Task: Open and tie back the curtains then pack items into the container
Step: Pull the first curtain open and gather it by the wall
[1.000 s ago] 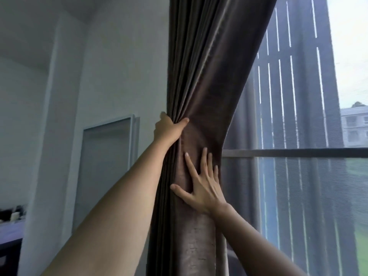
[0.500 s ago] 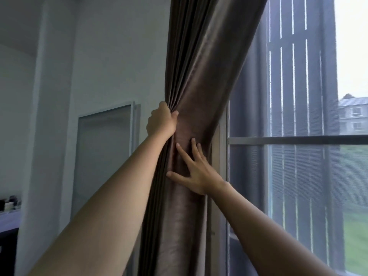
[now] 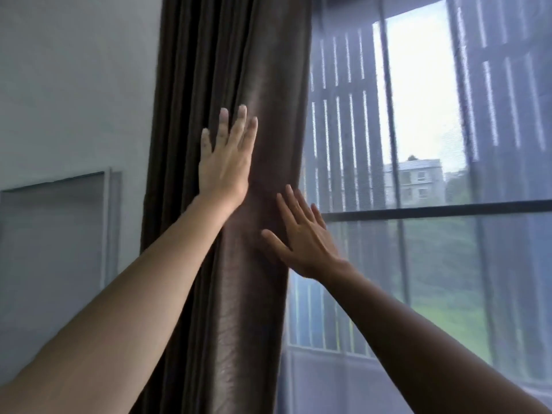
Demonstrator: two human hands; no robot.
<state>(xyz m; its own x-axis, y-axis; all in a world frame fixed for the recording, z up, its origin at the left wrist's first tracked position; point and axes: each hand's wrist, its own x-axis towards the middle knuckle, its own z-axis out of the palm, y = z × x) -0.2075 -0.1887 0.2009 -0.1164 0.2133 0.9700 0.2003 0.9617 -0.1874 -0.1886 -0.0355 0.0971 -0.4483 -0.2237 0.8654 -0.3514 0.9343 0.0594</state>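
A dark brown curtain (image 3: 227, 55) hangs gathered in thick folds at the left side of the window, running from the top of the view to the bottom. My left hand (image 3: 224, 165) lies flat on its front, fingers straight and pointing up, holding nothing. My right hand (image 3: 301, 237) is lower and to the right, fingers spread, its palm against the curtain's right edge. No tie-back and no container are in view.
A sheer grey curtain (image 3: 352, 144) covers the window (image 3: 433, 207) to the right, with a dark horizontal bar across it. A white wall (image 3: 74, 85) stands to the left, with a framed grey panel (image 3: 53, 234) low on it.
My left hand has let go of the bunched curtain and now lies flat and higher on it. My right hand has shifted to the curtain's right edge. The curtain hangs straighter.
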